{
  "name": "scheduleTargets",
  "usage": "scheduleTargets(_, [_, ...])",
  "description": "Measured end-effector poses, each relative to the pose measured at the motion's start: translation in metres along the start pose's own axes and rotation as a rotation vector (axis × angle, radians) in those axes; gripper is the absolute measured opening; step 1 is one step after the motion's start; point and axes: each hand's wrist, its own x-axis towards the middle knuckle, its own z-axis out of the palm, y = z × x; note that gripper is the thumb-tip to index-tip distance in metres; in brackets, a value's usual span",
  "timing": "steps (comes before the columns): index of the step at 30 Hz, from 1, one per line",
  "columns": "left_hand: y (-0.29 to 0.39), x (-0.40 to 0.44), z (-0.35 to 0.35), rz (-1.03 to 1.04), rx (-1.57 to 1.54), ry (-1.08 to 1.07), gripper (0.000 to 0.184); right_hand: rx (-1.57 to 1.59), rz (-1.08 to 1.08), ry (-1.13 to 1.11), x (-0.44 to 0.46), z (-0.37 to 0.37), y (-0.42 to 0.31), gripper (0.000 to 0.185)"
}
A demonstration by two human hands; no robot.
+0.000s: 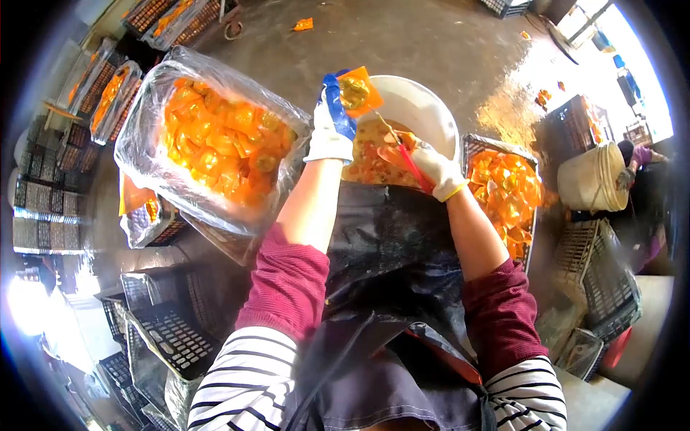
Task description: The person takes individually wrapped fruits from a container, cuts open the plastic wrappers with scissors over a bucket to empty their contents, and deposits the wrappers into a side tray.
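Note:
My left hand (332, 118), in a white and blue glove, grips an orange packet (357, 91) with a round yellow-green patch by its edge, above the rim of a white bucket (438, 108). Pieces in brownish liquid (374, 147) lie inside the bucket. My right hand (425, 164), in a white glove, is closed around a red-handled cutting tool (415, 171). Its narrow tip points up towards the packet's lower corner; whether they touch I cannot tell. Something orange also shows at the right fingers. Left of the bucket, a plastic-lined crate (144, 136) holds many orange packets (219, 144).
Right of the bucket stands a crate of orange wrappers (503, 190). Stacked black crates (172, 337) line the left side. At far right, another person's gloved hand (627, 176) is by a cream bucket (593, 179). A stray packet (303, 24) lies on the floor.

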Motion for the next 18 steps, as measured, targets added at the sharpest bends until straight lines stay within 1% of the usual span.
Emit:
scheduleTargets(1, [0.0, -0.008, 0.007, -0.004, 0.086, -0.017, 0.045, -0.272, -0.107, 0.008, 0.005, -0.001, 0.004, 0.03])
scheduleTargets(3, [-0.002, -0.017, 0.013, 0.125, 0.477, -0.052, 0.047, -0.233, -0.055, 0.005, 0.004, -0.003, 0.002, 0.031])
scheduleTargets(4, [-0.005, -0.015, 0.013, 0.082, 0.504, -0.023, 0.048, -0.216, -0.03, 0.003, -0.001, 0.006, -0.013, 0.032])
scheduleTargets(5, [-0.009, -0.012, 0.01, 0.04, 0.531, 0.008, 0.049, -0.053, 0.133, 0.069, -0.013, 0.014, -0.029, 0.03])
scheduleTargets(7, [-0.013, -0.007, 0.007, 0.031, 0.554, 0.034, 0.05, -0.159, 0.14, 0.09, -0.01, 0.005, -0.023, 0.028])
scheduleTargets(8, [-0.015, -0.006, 0.005, 0.06, 0.552, 0.03, 0.05, -0.212, 0.144, 0.098, -0.007, 0.001, -0.02, 0.027])
scheduleTargets(9, [-0.014, -0.006, 0.004, 0.088, 0.551, 0.026, 0.05, -0.173, 0.119, 0.094, -0.006, -0.001, -0.019, 0.028])
scheduleTargets(11, [-0.015, -0.005, 0.007, 0.058, 0.366, 0.055, 0.049, -0.094, 0.068, 0.084, -0.004, -0.004, -0.017, 0.031])
scheduleTargets(13, [-0.005, -0.009, 0.017, -0.047, -0.003, 0.132, 0.046, 0.018, -0.003, 0.248, -0.001, -0.021, -0.014, 0.033])
scheduleTargets(14, [-0.013, 0.005, -0.002, -0.023, 0.039, 0.094, 0.041, 0.028, -0.05, 0.288, -0.001, -0.025, -0.017, 0.036])
scheduleTargets(16, [-0.008, 0.006, -0.015, -0.106, -0.044, 0.095, 0.035, -0.001, -0.16, 0.339, -0.016, -0.008, -0.052, 0.043])
scheduleTargets(18, [-0.02, 0.022, -0.045, 0.111, 0.098, -0.052, 0.025, 0.308, -0.398, 0.428, -0.014, -0.024, -0.044, 0.049])
